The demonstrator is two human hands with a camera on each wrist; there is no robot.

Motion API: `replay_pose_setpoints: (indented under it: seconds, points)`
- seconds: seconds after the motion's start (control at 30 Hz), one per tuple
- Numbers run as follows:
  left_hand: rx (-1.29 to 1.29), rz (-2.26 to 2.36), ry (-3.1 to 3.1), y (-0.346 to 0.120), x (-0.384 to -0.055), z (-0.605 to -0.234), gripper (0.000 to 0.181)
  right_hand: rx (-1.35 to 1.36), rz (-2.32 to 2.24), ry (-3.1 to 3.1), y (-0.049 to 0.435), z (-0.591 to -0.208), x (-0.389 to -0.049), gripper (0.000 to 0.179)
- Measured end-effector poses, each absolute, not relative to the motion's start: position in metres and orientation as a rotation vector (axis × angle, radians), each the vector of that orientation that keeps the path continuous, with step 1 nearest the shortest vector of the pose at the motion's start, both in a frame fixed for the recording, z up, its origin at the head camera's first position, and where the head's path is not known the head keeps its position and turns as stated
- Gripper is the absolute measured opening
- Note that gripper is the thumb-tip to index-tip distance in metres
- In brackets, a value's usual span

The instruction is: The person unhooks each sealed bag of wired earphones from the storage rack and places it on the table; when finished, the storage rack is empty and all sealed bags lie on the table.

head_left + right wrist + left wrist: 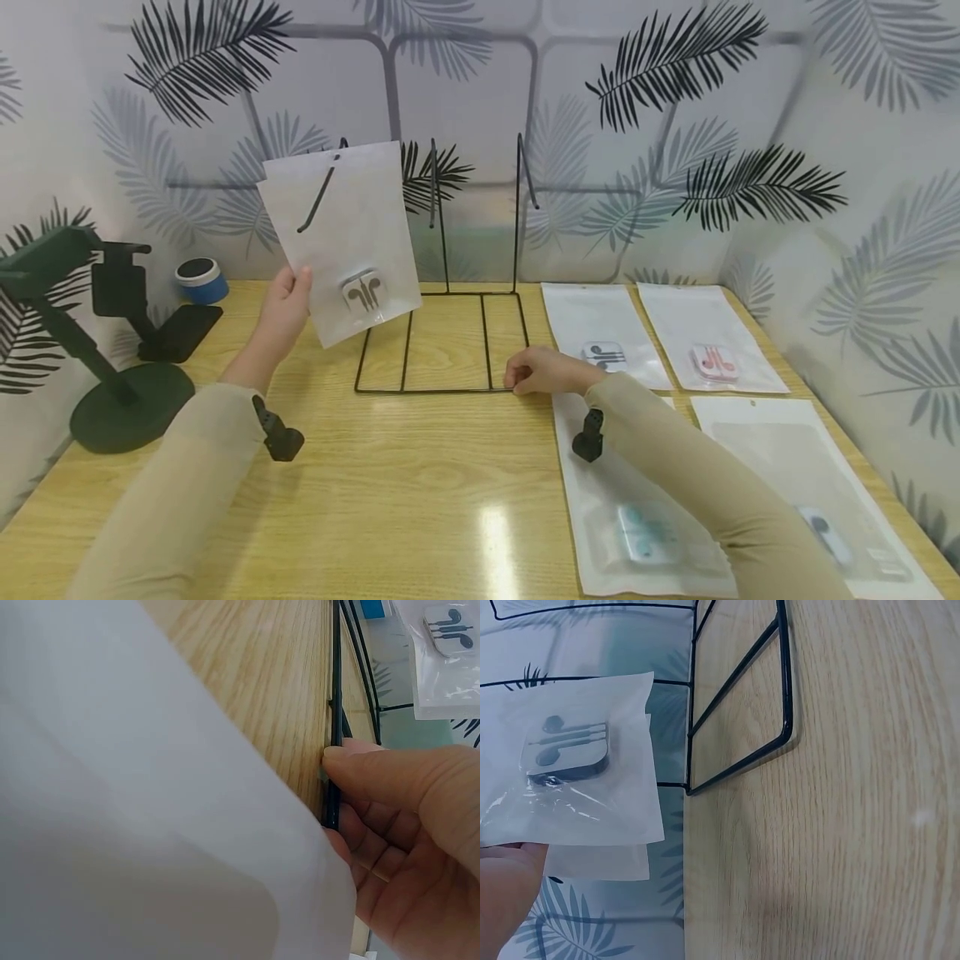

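Observation:
My left hand pinches the left edge of a white plastic bag holding boxed earphones. The bag tilts, with a black hook of the wire display rack passing through its top hole. In the left wrist view, the edge of another white sheet shows behind this bag. At the rack's front right corner, my right hand grips the base wire between thumb and fingers, as the right wrist view shows. The rack's middle hook and right hook carry no bag.
Several white earphone bags lie at the right: one with a pink set, one with a teal set, partly under my right sleeve. A dark green stand, a black phone holder and a blue-and-white round container stand at the left.

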State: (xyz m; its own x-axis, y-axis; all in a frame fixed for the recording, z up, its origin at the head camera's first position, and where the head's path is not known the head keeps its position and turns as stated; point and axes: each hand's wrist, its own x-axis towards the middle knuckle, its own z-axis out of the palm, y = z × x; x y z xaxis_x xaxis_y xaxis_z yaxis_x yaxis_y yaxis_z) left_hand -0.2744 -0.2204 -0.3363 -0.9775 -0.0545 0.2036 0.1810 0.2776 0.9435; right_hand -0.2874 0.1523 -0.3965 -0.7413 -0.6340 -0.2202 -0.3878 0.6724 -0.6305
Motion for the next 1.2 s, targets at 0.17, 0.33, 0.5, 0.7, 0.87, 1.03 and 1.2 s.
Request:
replay_pose_setpoints:
  seconds: [0.17, 0.33, 0.5, 0.7, 0.87, 1.03, 1.2]
  points:
    - [-0.073, -1.743, -2.360, -0.220, -0.268, -0.335, 0.055, -0.810, -0.786, 2.461, 0.153, -0.398, -0.289, 0.009]
    - [-0.080, -1.727, -2.324, -0.219, -0.261, -0.335, 0.051, -0.809, -0.797, 2.456, 0.153, -0.399, -0.289, 0.009]
    - [-0.064, -1.708, -2.304, -0.220, -0.256, -0.336, 0.049, -0.792, -0.809, 2.456, 0.152, -0.399, -0.290, 0.009]
    - [-0.074, -1.714, -2.288, -0.224, -0.249, -0.339, 0.048, -0.787, -0.812, 2.454, 0.152, -0.398, -0.289, 0.009]
    - [-0.124, -1.720, -2.286, -0.225, -0.243, -0.340, 0.048, -0.783, -0.804, 2.455, 0.152, -0.398, -0.288, 0.008]
    - [-0.151, -1.715, -2.293, -0.224, -0.237, -0.341, 0.049, -0.785, -0.814, 2.450, 0.152, -0.397, -0.288, 0.008]
    - [-0.130, -1.713, -2.300, -0.225, -0.230, -0.342, 0.050, -0.787, -0.825, 2.445, 0.152, -0.397, -0.287, 0.008]
